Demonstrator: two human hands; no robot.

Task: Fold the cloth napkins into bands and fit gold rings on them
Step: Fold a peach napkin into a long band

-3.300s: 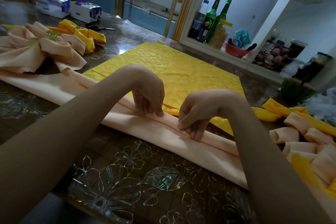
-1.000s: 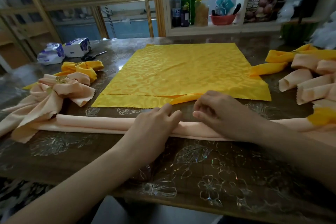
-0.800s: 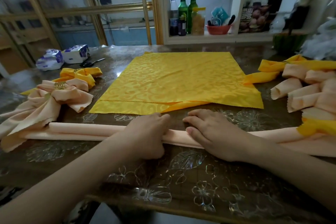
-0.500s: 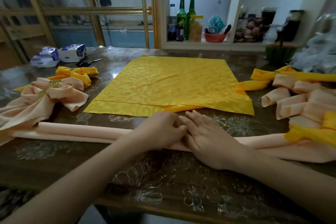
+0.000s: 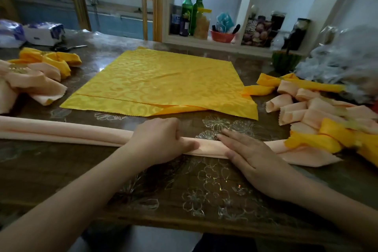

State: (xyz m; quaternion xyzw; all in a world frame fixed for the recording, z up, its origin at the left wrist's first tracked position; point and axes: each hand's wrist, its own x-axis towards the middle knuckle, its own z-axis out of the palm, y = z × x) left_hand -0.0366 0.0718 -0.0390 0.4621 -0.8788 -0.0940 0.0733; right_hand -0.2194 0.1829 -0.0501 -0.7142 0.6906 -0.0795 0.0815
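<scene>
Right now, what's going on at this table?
A person is folding a peach napkin into a long narrow band across the table. The left hand grips the band near its middle, and the right hand presses flat on it just beside. This band has no ring on it yet. A yellow napkin lies spread flat behind it. At far left sits a finished napkin with a gold ring.

home dining room, bottles (image 5: 191,9) on shelf (image 5: 204,42), glass-topped table (image 5: 204,186)
</scene>
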